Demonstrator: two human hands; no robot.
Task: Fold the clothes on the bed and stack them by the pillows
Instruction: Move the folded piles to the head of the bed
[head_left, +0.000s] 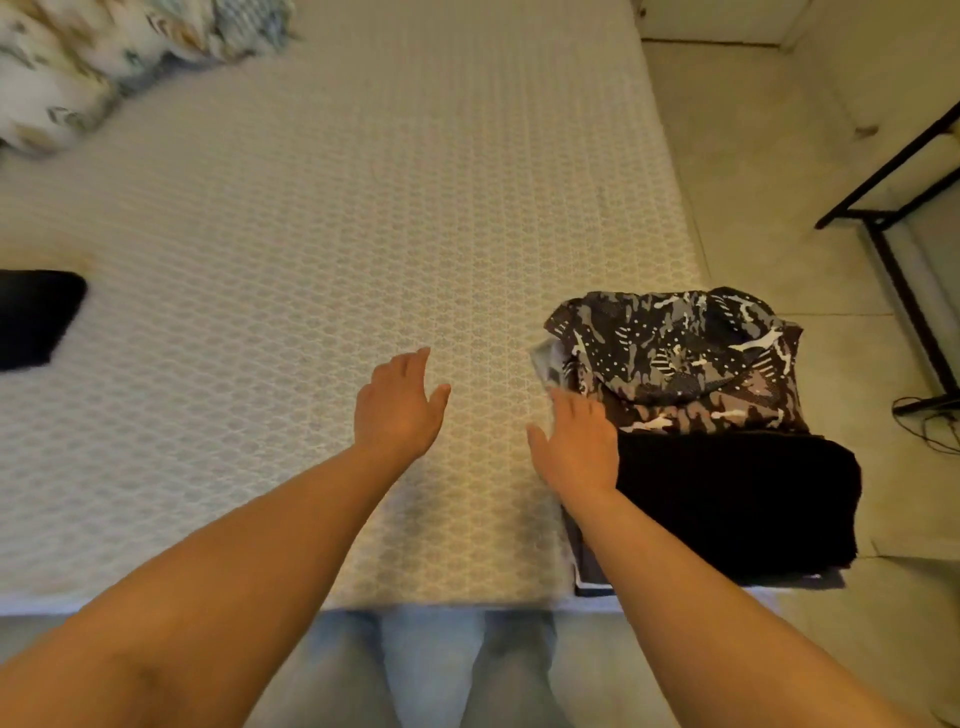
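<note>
Clothes (691, 395) stacked (bed corner) — hands open

I see the bed (332, 218) filling most of the view, and the floor (769, 218) is on its right. At the near right corner of the bed a stack of clothes (691, 415) lies. My right hand (576, 441) is at the left edge of this stack, and my left hand (397, 408) is over the bed, to its left. The pillows (104, 57) lie at the far left corner. A folded garment (34, 317) lies at the left edge. A metal frame (904, 208) stands on the floor, far right.
</note>
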